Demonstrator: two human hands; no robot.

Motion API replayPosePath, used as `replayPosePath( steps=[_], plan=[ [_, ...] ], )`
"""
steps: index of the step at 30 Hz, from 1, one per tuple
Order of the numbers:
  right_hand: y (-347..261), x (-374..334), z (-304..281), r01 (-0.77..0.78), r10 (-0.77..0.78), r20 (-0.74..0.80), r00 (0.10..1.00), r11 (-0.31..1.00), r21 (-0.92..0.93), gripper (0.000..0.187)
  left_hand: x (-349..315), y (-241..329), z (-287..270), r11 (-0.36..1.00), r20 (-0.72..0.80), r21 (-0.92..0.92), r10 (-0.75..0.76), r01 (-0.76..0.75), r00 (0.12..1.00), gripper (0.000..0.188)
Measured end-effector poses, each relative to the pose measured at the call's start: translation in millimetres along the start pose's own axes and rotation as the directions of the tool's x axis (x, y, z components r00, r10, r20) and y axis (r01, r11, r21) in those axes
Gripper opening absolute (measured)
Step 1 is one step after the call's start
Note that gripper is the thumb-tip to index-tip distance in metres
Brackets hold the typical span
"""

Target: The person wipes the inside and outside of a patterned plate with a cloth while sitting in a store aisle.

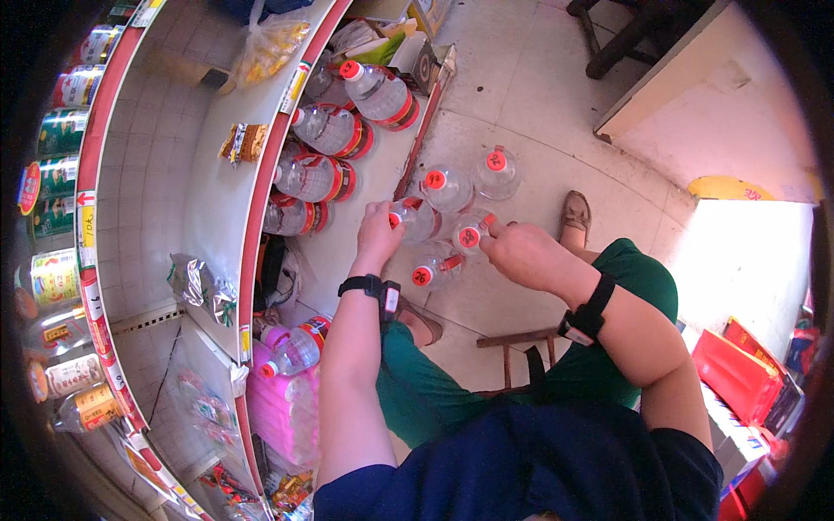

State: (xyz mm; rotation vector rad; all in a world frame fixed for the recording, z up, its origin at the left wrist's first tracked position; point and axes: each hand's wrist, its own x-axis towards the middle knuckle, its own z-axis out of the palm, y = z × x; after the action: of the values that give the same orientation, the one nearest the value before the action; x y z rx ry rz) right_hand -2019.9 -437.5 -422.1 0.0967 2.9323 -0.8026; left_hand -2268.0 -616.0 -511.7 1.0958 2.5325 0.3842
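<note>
My left hand (377,236) is closed at the red-capped neck of a clear plastic bottle (423,224) beside the low shelf edge. To its right, my right hand (532,256) grips another clear bottle (466,236) near its red cap, with thumb and fingers pressed together. Handwritten marks show on the caps. Close around them on the floor stand a bottle (447,191) and a second bottle (498,174) on the far side, plus a nearer bottle (437,265). How my left fingertips meet the neck is partly hidden.
Several large red-labelled bottles (326,178) occupy the bottom shelf (347,227). A smaller bottle (297,349) lies on a pink package (282,404) at the left. A wooden stool (506,356) is between my legs. A white panel (695,113) bounds the far right.
</note>
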Motion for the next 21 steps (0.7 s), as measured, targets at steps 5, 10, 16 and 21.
replayPosePath(
  steps=[5,10,16,21],
  plan=[
    [1.8,-0.5,-4.2,-0.044,0.045,0.017,0.999,0.997,-0.058,0.014,-37.1,22.4,-28.6,0.99,0.137,-0.131,0.076,-0.058,0.988,0.05],
    [-3.8,15.7,12.7,-0.056,0.059,0.049,0.997,0.997,-0.055,0.014,-73.4,3.0,-25.1,0.979,0.101,-0.105,0.187,-0.176,0.977,0.057],
    [-18.9,48.3,45.0,-0.096,0.102,0.086,0.991,0.993,-0.074,0.014,-109.9,-12.7,6.1,0.98,0.265,-0.192,0.009,0.044,0.964,0.064],
    [-23.7,66.2,77.5,-0.119,0.128,0.032,0.991,0.969,-0.215,0.013,-120.1,-15.9,8.8,0.99,0.322,-0.133,0.076,-0.034,0.944,0.06]
  ],
)
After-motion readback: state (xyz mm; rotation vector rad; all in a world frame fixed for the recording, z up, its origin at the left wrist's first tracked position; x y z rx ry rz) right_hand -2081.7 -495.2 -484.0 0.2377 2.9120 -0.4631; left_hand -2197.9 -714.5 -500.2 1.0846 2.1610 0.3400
